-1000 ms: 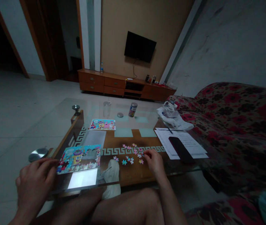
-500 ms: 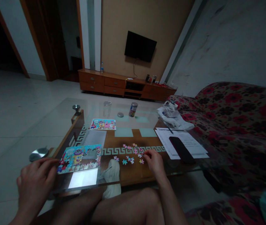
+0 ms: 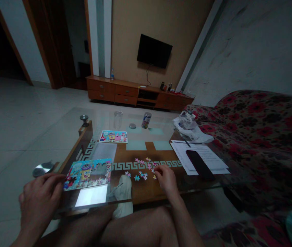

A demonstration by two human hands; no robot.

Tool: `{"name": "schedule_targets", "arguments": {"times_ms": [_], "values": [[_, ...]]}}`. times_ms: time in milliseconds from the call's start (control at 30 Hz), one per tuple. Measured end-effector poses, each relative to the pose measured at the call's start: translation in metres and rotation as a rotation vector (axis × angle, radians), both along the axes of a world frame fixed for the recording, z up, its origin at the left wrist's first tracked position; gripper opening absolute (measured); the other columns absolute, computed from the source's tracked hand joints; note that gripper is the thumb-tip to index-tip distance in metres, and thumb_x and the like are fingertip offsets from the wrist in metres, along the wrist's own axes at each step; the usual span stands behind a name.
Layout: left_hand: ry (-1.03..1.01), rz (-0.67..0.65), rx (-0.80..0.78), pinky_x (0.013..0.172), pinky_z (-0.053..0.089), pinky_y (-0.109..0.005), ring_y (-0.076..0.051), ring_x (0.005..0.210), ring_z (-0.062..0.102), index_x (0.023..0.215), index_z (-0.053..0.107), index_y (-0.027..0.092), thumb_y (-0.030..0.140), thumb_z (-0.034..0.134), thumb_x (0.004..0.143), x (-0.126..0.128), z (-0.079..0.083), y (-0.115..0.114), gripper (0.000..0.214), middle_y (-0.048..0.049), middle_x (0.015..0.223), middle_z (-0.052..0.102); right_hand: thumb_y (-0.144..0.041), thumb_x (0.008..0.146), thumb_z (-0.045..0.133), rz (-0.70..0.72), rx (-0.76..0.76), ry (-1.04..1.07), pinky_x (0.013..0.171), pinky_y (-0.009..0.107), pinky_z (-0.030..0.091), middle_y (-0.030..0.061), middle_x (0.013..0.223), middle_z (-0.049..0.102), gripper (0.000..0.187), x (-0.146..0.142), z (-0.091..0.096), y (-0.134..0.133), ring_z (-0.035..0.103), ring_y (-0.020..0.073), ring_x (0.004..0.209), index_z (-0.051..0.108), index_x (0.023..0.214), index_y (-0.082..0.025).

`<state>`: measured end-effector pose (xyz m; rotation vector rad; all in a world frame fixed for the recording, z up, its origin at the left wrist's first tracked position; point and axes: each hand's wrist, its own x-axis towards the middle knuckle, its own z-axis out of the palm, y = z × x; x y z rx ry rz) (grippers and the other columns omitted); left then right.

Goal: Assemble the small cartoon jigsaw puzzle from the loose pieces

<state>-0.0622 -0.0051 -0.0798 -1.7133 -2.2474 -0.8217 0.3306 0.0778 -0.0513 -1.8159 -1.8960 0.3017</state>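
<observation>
Across the glass-topped coffee table [image 3: 146,193], a part-built jigsaw puzzle [image 3: 86,175] lies crosswise at 2 o'clock from the nearer, loosely curved left hand [image 3: 39,202], while the right hand [image 3: 166,179] curls toward loose pieces [image 3: 143,174] at its 10 o'clock, any pinch impossible to tell.

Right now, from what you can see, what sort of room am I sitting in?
Most likely the living room of a home: there's a floral sofa, a glass-topped coffee table, and a wall-mounted TV above a low wooden cabinet.

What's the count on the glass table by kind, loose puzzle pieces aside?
Partly assembled jigsaw puzzle: 1
Picture card: 1
Drinking glass: 1
Can: 1
Round lid: 1
Phone: 1
Paper stack: 1
Pen: 1
Plastic bag: 1
Total: 9
</observation>
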Motion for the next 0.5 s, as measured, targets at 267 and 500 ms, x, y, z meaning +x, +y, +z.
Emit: {"name": "schedule_targets", "arguments": {"times_ms": [267,500], "values": [[-0.024,-0.014,0.003,0.077,0.040,-0.050,-0.034,0.098,0.052,0.088,0.064,0.026,0.033,0.030,0.086,-0.0019,-0.0016,0.0000,0.035,-0.0111,0.102,0.060,-0.011,0.077,0.052,-0.029,-0.010,-0.016,0.076,0.026,0.043,0.0051,0.081,0.067,0.018,0.0014,0.0042,-0.0006,0.061,0.0192,0.082,0.068,0.074,-0.018],[-0.029,-0.018,-0.014,0.079,0.039,-0.049,-0.033,0.098,0.051,0.089,0.064,0.024,0.033,0.029,0.088,-0.0012,-0.0005,-0.0007,0.036,-0.0116,0.102,0.060,-0.011,0.077,0.050,-0.053,0.002,-0.020,0.075,0.026,0.043,0.0056,0.084,0.068,0.021,0.0032,0.0067,-0.0019,0.062,0.0194,0.082,0.069,0.075,-0.018]]}}
